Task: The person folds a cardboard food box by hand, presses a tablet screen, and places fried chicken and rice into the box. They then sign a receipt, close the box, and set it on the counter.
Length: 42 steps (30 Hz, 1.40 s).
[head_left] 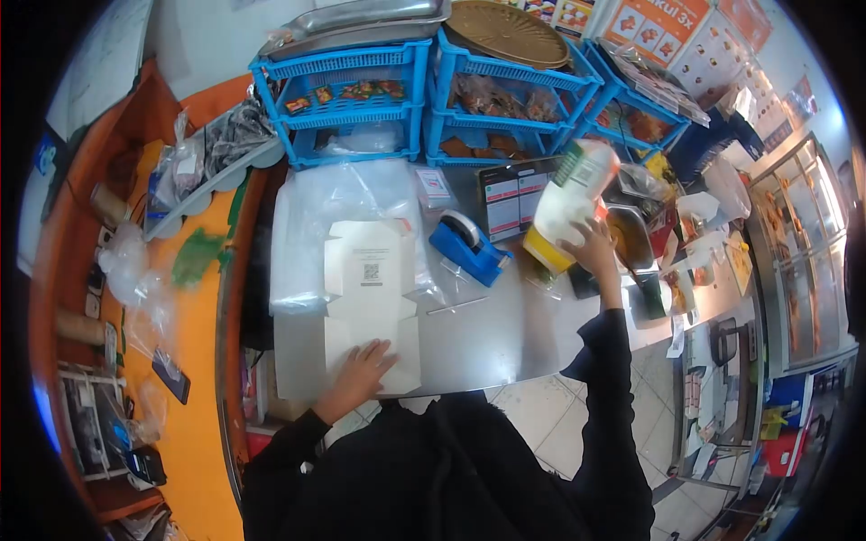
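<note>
A flat, unfolded white cardboard box blank [370, 307] with a printed QR code lies at the table's front left. My left hand [359, 371] rests on its near end, fingers stretched out over the card. To the right, my right hand [593, 248] has its fingers against the lower side of a white container [570, 200] with a yellow lower end and green and red print. The container tilts and looks blurred, overlapping the edge of a tablet [516, 198]. Left of that stands a blue tape dispenser [469, 250].
Clear plastic bags [307, 239] are stacked beneath and behind the blank. Blue tiered racks [356, 104] line the back. A metal pan [629, 233] sits right of the container, near a glass display case [803, 261]. An orange counter [194, 361] runs along the left.
</note>
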{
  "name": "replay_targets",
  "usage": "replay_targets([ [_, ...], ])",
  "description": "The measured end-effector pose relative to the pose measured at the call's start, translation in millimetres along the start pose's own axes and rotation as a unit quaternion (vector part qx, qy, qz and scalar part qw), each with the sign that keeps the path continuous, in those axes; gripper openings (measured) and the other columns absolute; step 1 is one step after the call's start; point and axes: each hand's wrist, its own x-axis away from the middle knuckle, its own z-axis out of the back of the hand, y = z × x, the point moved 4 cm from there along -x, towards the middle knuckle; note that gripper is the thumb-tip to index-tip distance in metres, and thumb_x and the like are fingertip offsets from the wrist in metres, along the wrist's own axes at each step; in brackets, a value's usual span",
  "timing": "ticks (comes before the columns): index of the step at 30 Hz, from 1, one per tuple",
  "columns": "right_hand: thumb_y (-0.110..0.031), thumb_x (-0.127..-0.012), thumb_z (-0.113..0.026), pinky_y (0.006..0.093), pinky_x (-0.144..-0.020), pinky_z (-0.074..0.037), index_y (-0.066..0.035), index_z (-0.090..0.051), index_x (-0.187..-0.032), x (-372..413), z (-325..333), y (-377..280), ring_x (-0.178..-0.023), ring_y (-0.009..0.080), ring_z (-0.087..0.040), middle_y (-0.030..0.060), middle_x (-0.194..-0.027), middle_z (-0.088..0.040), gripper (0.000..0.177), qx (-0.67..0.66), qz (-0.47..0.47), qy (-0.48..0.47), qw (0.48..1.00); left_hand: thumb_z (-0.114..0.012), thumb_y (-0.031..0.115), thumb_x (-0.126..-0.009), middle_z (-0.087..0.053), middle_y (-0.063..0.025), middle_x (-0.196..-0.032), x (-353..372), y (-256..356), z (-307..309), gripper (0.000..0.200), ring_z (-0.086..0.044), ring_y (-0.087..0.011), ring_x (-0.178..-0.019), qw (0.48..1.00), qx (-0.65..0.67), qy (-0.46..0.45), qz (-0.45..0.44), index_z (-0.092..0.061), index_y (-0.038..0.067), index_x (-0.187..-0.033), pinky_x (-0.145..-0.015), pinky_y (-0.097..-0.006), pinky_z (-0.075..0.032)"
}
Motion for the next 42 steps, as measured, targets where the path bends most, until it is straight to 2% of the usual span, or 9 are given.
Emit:
replay_targets([
  [6, -0.053, -0.066, -0.053, 0.0619, -0.087, -0.011, -0.015, -0.057, -0.095, 27.8, -20.1, -17.6, -0.118, 0.0304, -0.018, 0.0118, -0.119, -0.034, 0.048, -0.02, -0.015, -0.061, 0.998, -0.069, 0.031, -0.055, -0.023, -0.0144, -0.126, 4.5, 9.4, 14.3, 0.08, -0.021, -0.0304, -0.118, 1.0, 0.001, -0.013, -0.019, -0.029, 0.014, -0.122, -0.09, -0.0499, -0.025],
  [8, -0.05, -0.067, -0.054, 0.0579, -0.088, -0.012, -0.01, -0.058, -0.092, 39.4, -37.1, -17.9, -0.116, 0.0291, -0.023, 0.0112, -0.12, -0.036, 0.048, -0.139, -0.062, -0.043, 0.987, -0.069, 0.031, -0.055, -0.023, -0.0145, -0.125, 6.4, 6.2, 12.2, 0.079, -0.022, -0.0304, -0.118, 1.0, -0.01, -0.006, -0.028, -0.029, 0.014, -0.121, -0.09, -0.0498, -0.025],
  [13, -0.048, -0.07, -0.051, 0.0626, -0.081, -0.019, -0.002, -0.056, -0.089, 74.9, -40.4, -65.1, -0.104, 0.0328, -0.038, 0.0146, -0.098, -0.051, 0.051, -0.011, 0.015, 0.004, 1.0, -0.067, 0.029, -0.057, -0.022, -0.0154, -0.126, 9.4, 1.0, 3.1, 0.074, -0.022, -0.0313, -0.117, 0.998, 0.011, 0.012, -0.06, -0.031, 0.011, -0.12, -0.089, -0.0492, -0.027],
  [19, -0.025, -0.065, -0.062, 0.0453, -0.074, -0.034, -0.002, -0.055, -0.08, 122.9, -30.5, -66.6, -0.081, 0.0308, -0.05, 0.0147, -0.079, -0.053, 0.029, -0.267, 0.013, 0.033, 0.963, -0.065, 0.028, -0.06, -0.023, -0.0164, -0.126, 11.2, -1.5, 3.1, 0.068, -0.024, -0.0318, -0.117, 0.997, 0.017, -0.002, -0.082, -0.034, 0.009, -0.118, -0.088, -0.0486, -0.028],
  [21, -0.013, -0.063, -0.063, 0.0404, -0.077, -0.036, -0.002, -0.055, -0.078, 152.1, -23.3, -69.2, -0.082, 0.0296, -0.05, 0.0137, -0.078, -0.054, 0.02, -0.339, -0.017, -0.054, 0.939, -0.064, 0.028, -0.061, -0.023, -0.017, -0.126, 11.2, -2.2, 3.9, 0.065, -0.025, -0.0326, -0.116, 0.996, 0.018, -0.006, -0.089, -0.036, 0.009, -0.117, -0.087, -0.0493, -0.029],
  [28, -0.004, -0.063, -0.062, 0.0377, -0.082, -0.036, -0.003, -0.056, -0.08, 240.5, 40.1, -51.5, -0.091, 0.0268, -0.049, 0.0112, -0.086, -0.055, 0.018, -0.197, 0.03, 0.12, 0.973, -0.057, 0.02, -0.065, -0.043, -0.0162, -0.112, 4.7, -1.9, 19.5, 0.039, -0.043, -0.0297, -0.104, 0.993, 0.047, 0.007, -0.11, -0.05, 0.006, -0.102, -0.076, -0.0377, -0.043],
  [32, 0.003, -0.064, -0.06, 0.0366, -0.079, -0.038, -0.002, -0.055, -0.088, 280.8, 79.0, 38.7, -0.091, 0.0282, -0.049, 0.0137, -0.091, -0.054, 0.025, -0.084, -0.092, 0.36, 0.925, -0.054, 0.014, -0.065, -0.053, -0.011, -0.091, 7.4, -2.8, 8.2, 0.027, -0.054, -0.025, -0.082, 0.993, 0.081, 0.046, -0.077, -0.052, 0.006, -0.091, -0.064, -0.0333, -0.045],
  [36, -0.002, -0.068, -0.06, 0.0347, -0.078, -0.039, 0.0, -0.052, -0.095, 287.3, 115.6, 169.6, -0.09, 0.031, -0.05, 0.0164, -0.094, -0.053, 0.029, 0.016, -0.226, 0.437, 0.871, -0.055, 0.012, -0.063, -0.052, -0.0087, -0.081, 3.9, 17.3, 12.5, 0.026, -0.052, -0.0253, -0.072, 0.994, 0.073, 0.074, -0.013, -0.05, 0.007, -0.088, -0.061, -0.0369, -0.043],
  [42, -0.01, -0.071, -0.057, 0.0369, -0.078, -0.038, 0.0, -0.047, -0.103, 180.8, 137.8, 447.1, -0.09, 0.0336, -0.048, 0.0222, -0.095, -0.05, 0.035, 0.079, -0.309, 0.279, 0.906, -0.058, 0.011, -0.058, -0.049, -0.0084, -0.082, -20.1, 47.1, 6.9, 0.033, -0.046, -0.0257, -0.08, 0.984, -0.01, 0.05, 0.17, -0.05, 0.008, -0.09, -0.065, -0.0356, -0.041],
])
